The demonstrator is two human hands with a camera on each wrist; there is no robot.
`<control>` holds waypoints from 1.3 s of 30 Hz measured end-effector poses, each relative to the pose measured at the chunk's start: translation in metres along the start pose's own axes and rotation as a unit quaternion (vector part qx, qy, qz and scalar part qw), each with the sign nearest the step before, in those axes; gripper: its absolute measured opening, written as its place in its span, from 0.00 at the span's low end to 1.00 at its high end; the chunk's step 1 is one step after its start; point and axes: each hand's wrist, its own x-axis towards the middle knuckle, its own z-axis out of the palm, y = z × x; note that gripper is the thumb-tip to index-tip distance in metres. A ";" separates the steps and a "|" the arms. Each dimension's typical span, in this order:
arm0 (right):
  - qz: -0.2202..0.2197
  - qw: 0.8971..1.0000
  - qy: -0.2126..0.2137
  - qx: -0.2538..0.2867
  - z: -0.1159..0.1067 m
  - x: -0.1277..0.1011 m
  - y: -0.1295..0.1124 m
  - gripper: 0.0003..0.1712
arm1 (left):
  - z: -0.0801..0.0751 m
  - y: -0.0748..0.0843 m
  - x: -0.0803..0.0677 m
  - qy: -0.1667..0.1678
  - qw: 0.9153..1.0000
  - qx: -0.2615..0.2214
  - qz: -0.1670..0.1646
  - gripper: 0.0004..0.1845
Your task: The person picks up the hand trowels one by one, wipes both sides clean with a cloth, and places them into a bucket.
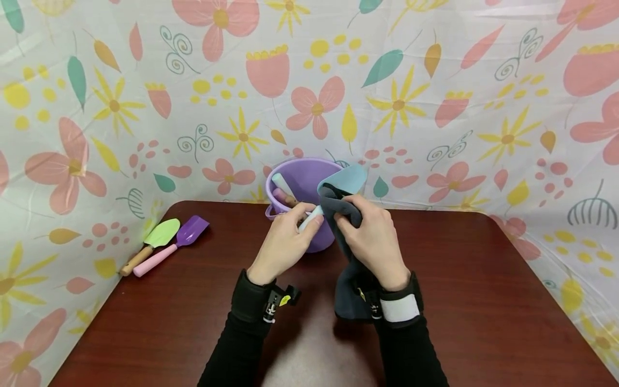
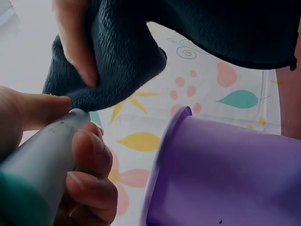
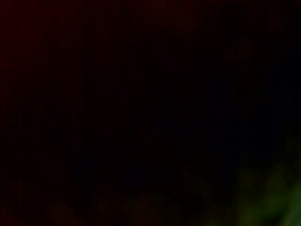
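Observation:
My left hand [image 1: 286, 242] grips the pale handle [image 2: 51, 141] of a light blue toy trowel [image 1: 352, 178], whose blade points up and to the right. In my right hand [image 1: 374, 239] a dark grey cloth [image 1: 349, 290] is pinched against the trowel where handle and blade meet, with its lower end hanging down. Behind both hands stands a purple bucket [image 1: 316, 244], also seen close by in the left wrist view. Two more handles, a pale blue handle [image 1: 284, 185] and a pinkish one, lean inside it. The right wrist view is almost black.
On the table's left side lie a green trowel [image 1: 163, 233] with a wooden handle and a purple shovel [image 1: 192, 230] with a pink handle. The dark brown table [image 1: 483, 301] backs onto a flower-patterned cloth backdrop [image 1: 416, 134].

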 end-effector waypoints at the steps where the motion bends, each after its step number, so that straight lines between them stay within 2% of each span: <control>1: 0.005 1.000 -0.005 -0.004 0.001 0.000 0.000 0.14 | 0.001 0.001 0.000 0.000 1.000 0.002 0.000 0.13; 8: 0.031 0.999 0.002 -0.022 0.001 0.002 0.006 0.13 | 0.007 0.005 0.003 -0.010 1.000 0.021 0.003 0.13; 16: 0.039 0.998 0.039 -0.009 -0.004 0.006 0.015 0.12 | 0.012 0.004 0.004 -0.029 0.999 0.044 0.014 0.13; 23: 0.062 0.997 0.049 0.001 -0.009 0.005 0.025 0.10 | 0.012 0.003 0.000 -0.055 0.997 0.059 0.011 0.14; 31: 0.065 0.995 0.075 0.004 -0.015 0.006 0.032 0.10 | 0.010 0.003 0.000 -0.076 0.995 0.064 0.014 0.06; 39: 0.083 0.992 0.093 -0.003 -0.022 0.005 0.038 0.12 | 0.013 0.001 0.000 -0.093 0.993 0.066 0.003 0.07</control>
